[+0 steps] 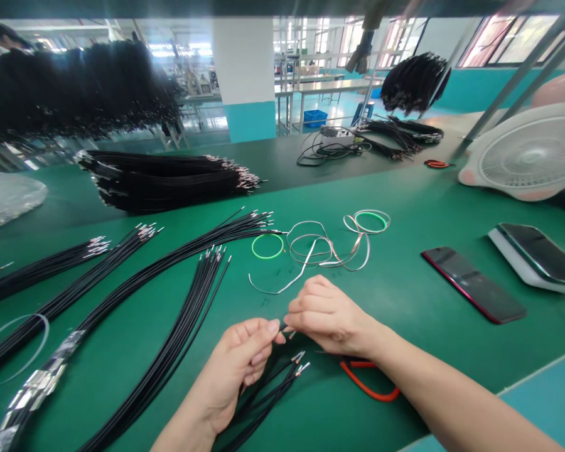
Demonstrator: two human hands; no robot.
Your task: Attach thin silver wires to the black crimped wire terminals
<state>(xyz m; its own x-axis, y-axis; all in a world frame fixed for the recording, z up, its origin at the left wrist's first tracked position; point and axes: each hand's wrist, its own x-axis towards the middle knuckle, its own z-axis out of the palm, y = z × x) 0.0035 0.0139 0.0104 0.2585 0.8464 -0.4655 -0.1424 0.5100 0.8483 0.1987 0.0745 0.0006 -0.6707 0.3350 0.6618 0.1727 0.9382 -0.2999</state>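
Near the centre front of the green table, my left hand point(245, 358) pinches a thin black cable point(283, 327) close to its end. My right hand point(332, 314) is closed on the same cable's end, just beside the left fingertips; its fingers hide most of that end. Below the hands lie a few black cables point(275, 392) with bare tips. Orange-red handles point(374, 392) of a tool show partly under my right forearm. Beyond the hands is a loose tangle of pale flat strip point(306, 263), with a green ring point(268, 247) beside it.
Black cable bundles point(169, 267) cover the left side. A thick cable bundle point(164, 182) lies behind. On the right are a phone point(473, 284), a second device point(541, 254) on a white block and a white fan point(532, 154). A person's head point(4, 36) shows far left.
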